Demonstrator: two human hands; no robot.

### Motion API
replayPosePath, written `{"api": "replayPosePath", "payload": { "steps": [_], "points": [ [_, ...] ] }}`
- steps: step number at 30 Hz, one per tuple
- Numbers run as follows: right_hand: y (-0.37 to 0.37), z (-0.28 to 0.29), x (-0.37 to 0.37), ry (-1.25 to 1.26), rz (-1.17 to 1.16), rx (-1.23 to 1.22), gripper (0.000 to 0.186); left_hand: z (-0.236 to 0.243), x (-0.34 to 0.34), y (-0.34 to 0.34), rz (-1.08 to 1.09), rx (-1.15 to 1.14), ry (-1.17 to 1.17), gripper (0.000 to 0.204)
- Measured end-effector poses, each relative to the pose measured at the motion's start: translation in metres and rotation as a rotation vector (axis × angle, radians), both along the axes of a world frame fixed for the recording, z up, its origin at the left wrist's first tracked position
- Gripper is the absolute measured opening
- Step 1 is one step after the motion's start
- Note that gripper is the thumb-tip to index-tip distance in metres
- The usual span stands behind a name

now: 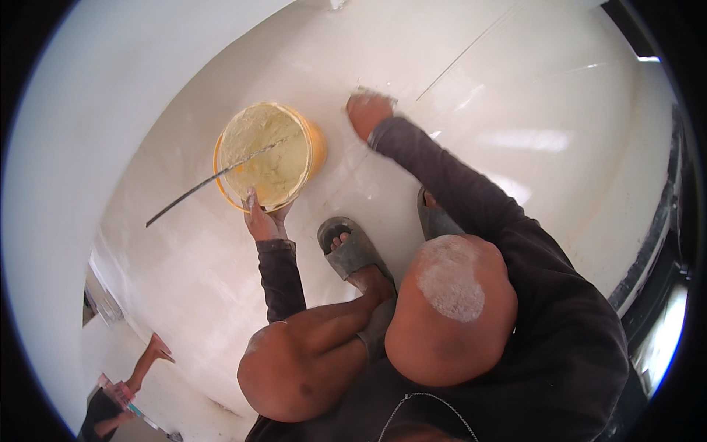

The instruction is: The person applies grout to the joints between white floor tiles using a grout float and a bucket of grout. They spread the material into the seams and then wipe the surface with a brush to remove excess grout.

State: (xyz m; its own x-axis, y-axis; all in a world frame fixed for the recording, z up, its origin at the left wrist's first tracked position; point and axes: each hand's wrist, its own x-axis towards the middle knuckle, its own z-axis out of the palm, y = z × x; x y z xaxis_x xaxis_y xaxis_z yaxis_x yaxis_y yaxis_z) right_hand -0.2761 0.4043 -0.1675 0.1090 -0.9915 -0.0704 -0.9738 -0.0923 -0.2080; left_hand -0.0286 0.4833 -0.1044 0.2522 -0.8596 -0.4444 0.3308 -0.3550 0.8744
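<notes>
My left hand [266, 221] grips the near rim of a yellow plastic bucket [318, 147], thumb over the edge and fingers beneath. Pale yellow paste [250, 136] coats the bucket's inside. A thin dark stick [184, 202] lies across the mouth, one end in the paste and the other jutting out to the left. Right of the bucket, my right hand [368, 114] is closed and pressed low against the pale, glossy floor. A thin, flat, paste-smeared edge [375, 93] shows just beyond its knuckles; the rest of that thing is hidden by the hand.
My bent knees and grey slippers [361, 254] are close below the hands. A thin dark joint line [456, 62] crosses the floor. A curved white surface [88, 96] borders the left side. Another person's bare leg [147, 361] shows at the lower left. Dark objects [663, 295] line the right edge.
</notes>
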Motion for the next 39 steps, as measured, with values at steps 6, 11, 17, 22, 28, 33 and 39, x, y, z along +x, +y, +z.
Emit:
{"api": "replayPosePath", "payload": {
  "steps": [6, 11, 17, 22, 28, 33, 39],
  "points": [
    [0.057, -0.008, 0.0, -0.329, 0.027, 0.325, 0.031, 0.003, -0.017, 0.032, 0.069, -0.057, 0.09, 0.058],
    [0.105, 0.012, -0.118, -0.558, -0.266, -0.051, 0.049, -0.013, -0.017, 0.092, -0.341, 0.299, 0.092, 0.061],
    [0.198, 0.086, -0.319, -0.77, -0.723, 0.022, 0.037, -0.029, -0.017, 0.086, -0.574, 0.271, -0.041, 0.053],
    [0.282, 0.136, -0.371, -1.127, -0.919, -0.061, 0.02, -0.01, -0.043, 0.062, -0.735, 0.229, -0.157, 0.053],
    [0.275, 0.098, -0.295, -1.388, -1.077, -0.137, 0.04, -0.023, -0.078, 0.032, -1.005, 0.231, 0.028, 0.049],
    [0.175, 0.05, -0.121, -1.991, -0.943, 0.208, 0.045, -0.052, -0.075, -0.002, -1.264, 0.255, 0.303, 0.049],
    [0.157, 0.023, -0.053, -1.815, -0.706, 0.677, 0.052, -0.045, -0.111, 0.023, -0.929, 0.278, 0.476, 0.045]
  ]
}}
